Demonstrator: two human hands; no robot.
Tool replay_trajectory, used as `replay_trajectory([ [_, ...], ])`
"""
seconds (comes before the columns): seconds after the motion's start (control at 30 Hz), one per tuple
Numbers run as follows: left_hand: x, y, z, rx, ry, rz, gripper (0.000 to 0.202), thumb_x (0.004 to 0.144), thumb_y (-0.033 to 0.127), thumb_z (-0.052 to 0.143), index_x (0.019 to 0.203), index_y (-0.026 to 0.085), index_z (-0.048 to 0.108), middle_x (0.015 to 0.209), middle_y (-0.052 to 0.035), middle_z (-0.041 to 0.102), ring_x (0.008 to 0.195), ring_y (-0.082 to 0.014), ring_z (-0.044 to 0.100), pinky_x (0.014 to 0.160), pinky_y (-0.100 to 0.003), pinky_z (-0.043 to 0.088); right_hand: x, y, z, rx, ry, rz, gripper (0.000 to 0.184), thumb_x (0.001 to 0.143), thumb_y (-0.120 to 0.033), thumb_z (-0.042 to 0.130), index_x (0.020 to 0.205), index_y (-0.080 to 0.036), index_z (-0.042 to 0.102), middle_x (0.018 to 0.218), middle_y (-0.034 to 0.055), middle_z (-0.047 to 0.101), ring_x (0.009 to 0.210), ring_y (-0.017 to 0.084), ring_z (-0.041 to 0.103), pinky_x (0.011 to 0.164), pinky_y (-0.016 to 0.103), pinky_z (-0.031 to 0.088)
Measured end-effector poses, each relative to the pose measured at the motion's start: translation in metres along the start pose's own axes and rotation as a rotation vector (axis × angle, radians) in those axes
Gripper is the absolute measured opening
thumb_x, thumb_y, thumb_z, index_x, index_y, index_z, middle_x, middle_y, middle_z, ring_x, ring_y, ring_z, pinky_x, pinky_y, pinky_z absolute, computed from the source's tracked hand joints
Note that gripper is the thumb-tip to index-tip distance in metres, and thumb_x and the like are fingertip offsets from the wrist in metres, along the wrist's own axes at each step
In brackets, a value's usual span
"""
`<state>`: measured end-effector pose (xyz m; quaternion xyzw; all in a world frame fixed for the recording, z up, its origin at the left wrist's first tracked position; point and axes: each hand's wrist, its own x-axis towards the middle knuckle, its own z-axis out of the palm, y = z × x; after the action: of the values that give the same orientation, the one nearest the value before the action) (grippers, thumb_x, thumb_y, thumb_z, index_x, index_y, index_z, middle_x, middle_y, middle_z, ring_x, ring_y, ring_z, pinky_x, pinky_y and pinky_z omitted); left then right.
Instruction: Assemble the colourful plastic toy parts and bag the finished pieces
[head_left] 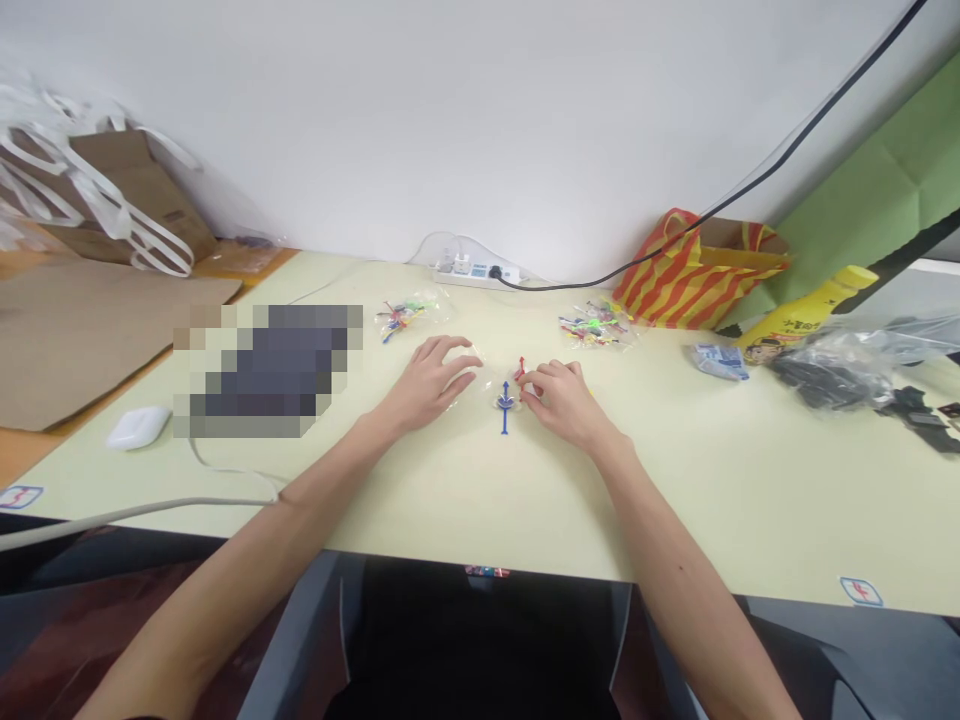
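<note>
My right hand (559, 402) is closed in a pinch on a small red plastic piece with an arrow-shaped tip (521, 367); the fingers partly cover it. Just left of those fingertips, a blue plastic piece (505, 415) with an arrow-shaped tip and a curved crosspiece lies on the table, its tip pointing away from me. My left hand (436, 385) rests farther left with its fingers curved and apart, holding nothing. A clear plastic bag (486, 372) lies by its fingertips, hard to make out against the tabletop.
Bags of coloured plastic pieces lie behind my hands, one left (405, 315) and one right (596, 325). A power strip (476, 272) sits against the wall. To the right are a striped bag (675, 285) and a yellow bottle (810, 310); a white case (139, 427) lies left.
</note>
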<state>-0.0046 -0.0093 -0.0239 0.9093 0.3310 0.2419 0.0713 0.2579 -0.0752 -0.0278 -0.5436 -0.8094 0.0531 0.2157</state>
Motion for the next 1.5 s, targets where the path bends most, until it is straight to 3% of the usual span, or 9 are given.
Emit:
replay_trajectory([
  [0.17, -0.001, -0.008, 0.004, 0.023, -0.015, -0.030, 0.040, 0.106, 0.038, 0.038, 0.141, 0.033, 0.056, 0.161, -0.0060, 0.033, 0.150, -0.0303, 0.028, 0.124, -0.057, 0.026, 0.001, -0.008, 0.005, -0.001, -0.019, -0.050, 0.030, 0.093, -0.047, 0.067, 0.109, -0.022, 0.068, 0.099, 0.0064, 0.072, 0.098, 0.024, 0.059, 0.085, 0.037, 0.029],
  [0.27, -0.002, -0.008, 0.008, 0.027, -0.061, -0.022, 0.038, 0.105, 0.038, 0.038, 0.136, 0.032, 0.060, 0.163, -0.0045, 0.031, 0.152, -0.0319, 0.026, 0.124, -0.059, 0.026, 0.003, -0.011, 0.013, -0.030, -0.048, -0.048, 0.026, 0.090, -0.043, 0.072, 0.103, -0.021, 0.069, 0.102, 0.0074, 0.072, 0.099, 0.025, 0.059, 0.085, 0.037, 0.029],
  [0.4, -0.002, -0.005, 0.007, 0.040, -0.054, -0.007, 0.034, 0.105, 0.036, 0.037, 0.125, 0.028, 0.063, 0.155, -0.0076, 0.041, 0.146, -0.0297, 0.033, 0.122, -0.055, 0.031, 0.004, -0.015, 0.013, 0.038, -0.078, -0.042, 0.017, 0.089, -0.033, 0.072, 0.100, -0.020, 0.070, 0.093, 0.0057, 0.071, 0.096, 0.023, 0.060, 0.085, 0.036, 0.030],
  [0.63, -0.002, -0.007, 0.002, 0.037, -0.043, -0.008, 0.029, 0.105, 0.031, 0.034, 0.114, 0.024, 0.061, 0.143, -0.0110, 0.050, 0.135, -0.0281, 0.044, 0.112, -0.049, 0.042, 0.002, -0.011, -0.009, 0.408, 0.022, 0.013, 0.018, 0.083, -0.035, 0.073, 0.093, -0.021, 0.070, 0.081, 0.0008, 0.067, 0.074, 0.017, 0.058, 0.073, 0.031, 0.043],
  [0.8, -0.003, -0.008, 0.003, 0.012, -0.043, -0.006, 0.036, 0.105, 0.030, 0.037, 0.137, 0.028, 0.054, 0.145, -0.0103, 0.049, 0.135, -0.0285, 0.044, 0.114, -0.050, 0.040, 0.004, -0.010, -0.012, 0.693, 0.270, 0.180, 0.025, 0.081, -0.041, 0.073, 0.096, -0.022, 0.065, 0.099, 0.0060, 0.070, 0.082, 0.019, 0.066, 0.079, 0.035, 0.053],
  [0.93, -0.003, -0.005, 0.004, 0.051, -0.069, -0.010, 0.040, 0.106, 0.036, 0.037, 0.144, 0.034, 0.050, 0.157, -0.0070, 0.037, 0.144, -0.0311, 0.035, 0.118, -0.056, 0.036, 0.007, -0.014, -0.006, 1.035, 0.252, 0.302, 0.036, 0.078, -0.043, 0.077, 0.103, -0.024, 0.061, 0.097, 0.0056, 0.072, 0.089, 0.023, 0.073, 0.076, 0.037, 0.059],
  [1.07, -0.004, -0.006, 0.004, 0.055, -0.069, -0.023, 0.035, 0.106, 0.035, 0.036, 0.132, 0.030, 0.059, 0.154, -0.0084, 0.041, 0.140, -0.0307, 0.040, 0.114, -0.054, 0.042, 0.008, -0.021, -0.004, 1.174, 0.191, 0.325, 0.038, 0.074, -0.043, 0.081, 0.100, -0.023, 0.062, 0.104, 0.0065, 0.072, 0.085, 0.023, 0.075, 0.070, 0.034, 0.059],
  [1.2, -0.003, -0.008, 0.003, 0.052, -0.053, -0.041, 0.029, 0.105, 0.030, 0.037, 0.121, 0.025, 0.061, 0.150, -0.0098, 0.045, 0.137, -0.0292, 0.044, 0.110, -0.051, 0.046, 0.008, -0.024, -0.004, 1.215, 0.108, 0.343, 0.045, 0.073, -0.046, 0.082, 0.106, -0.022, 0.062, 0.095, 0.0057, 0.074, 0.071, 0.019, 0.074, 0.062, 0.030, 0.056],
  [1.5, -0.001, -0.008, 0.000, -0.005, 0.014, 0.018, 0.020, 0.105, 0.028, 0.041, 0.108, 0.022, 0.060, 0.142, -0.0112, 0.051, 0.133, -0.0265, 0.045, 0.111, -0.048, 0.043, 0.008, -0.019, 0.001, 1.160, 0.117, 0.346, 0.040, 0.076, -0.041, 0.079, 0.108, -0.022, 0.064, 0.082, -0.0009, 0.064, 0.057, 0.014, 0.067, 0.048, 0.024, 0.045],
])
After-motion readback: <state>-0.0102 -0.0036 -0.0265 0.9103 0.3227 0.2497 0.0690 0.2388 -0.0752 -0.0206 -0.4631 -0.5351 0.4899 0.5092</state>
